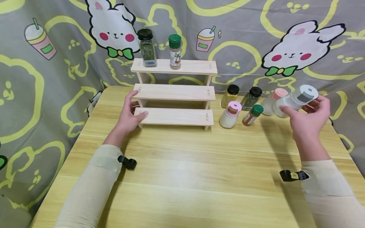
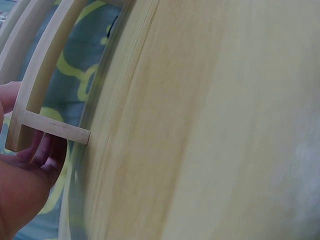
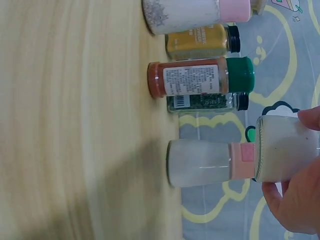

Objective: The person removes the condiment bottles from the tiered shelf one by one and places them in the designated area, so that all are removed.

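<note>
Head view: right hand grips a tilted white-capped glass jar above the pink-capped jar — a careless swing could topple it; left hand, fingers relaxed, steadies the three-tier wooden rack.

The table is surfaced in pale wood grain with a smooth, slightly glossy finish. The stepped rack is made of matt unfinished wood. The held jar is clear glass, capped in smooth white plastic. The backdrop is printed cloth.

No legible text: print on the green-capped jar's label seemingly too blurred.
</note>
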`<state>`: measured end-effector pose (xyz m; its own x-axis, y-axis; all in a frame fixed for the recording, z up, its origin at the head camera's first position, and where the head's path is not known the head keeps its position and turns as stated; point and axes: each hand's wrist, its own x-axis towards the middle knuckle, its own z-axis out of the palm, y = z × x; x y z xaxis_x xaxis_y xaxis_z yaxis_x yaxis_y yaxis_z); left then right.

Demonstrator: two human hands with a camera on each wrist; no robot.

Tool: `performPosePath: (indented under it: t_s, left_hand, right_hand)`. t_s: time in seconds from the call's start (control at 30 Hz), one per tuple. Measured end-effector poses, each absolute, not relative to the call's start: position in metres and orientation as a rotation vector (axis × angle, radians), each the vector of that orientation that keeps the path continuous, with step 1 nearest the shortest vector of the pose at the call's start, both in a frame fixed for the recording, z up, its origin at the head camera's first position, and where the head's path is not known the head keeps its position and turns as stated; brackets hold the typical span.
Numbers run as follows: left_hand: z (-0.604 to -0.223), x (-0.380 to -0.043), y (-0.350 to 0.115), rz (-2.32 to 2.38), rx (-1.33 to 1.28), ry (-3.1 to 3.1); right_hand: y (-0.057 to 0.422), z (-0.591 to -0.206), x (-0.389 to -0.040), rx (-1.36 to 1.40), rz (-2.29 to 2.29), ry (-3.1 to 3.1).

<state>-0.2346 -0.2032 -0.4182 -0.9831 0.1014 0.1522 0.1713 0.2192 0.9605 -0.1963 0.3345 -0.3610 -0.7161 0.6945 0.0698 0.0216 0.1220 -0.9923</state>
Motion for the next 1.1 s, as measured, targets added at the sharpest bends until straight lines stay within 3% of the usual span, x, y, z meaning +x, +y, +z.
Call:
performPosePath:
  t_s: [1.1]
  left_hand:
    - [-0.418,-0.234,-0.204,-1.914,-0.275,-2.409]
  right_hand:
    - [0.349,-0.413,-0.195,-0.758,1.529,-2.004]
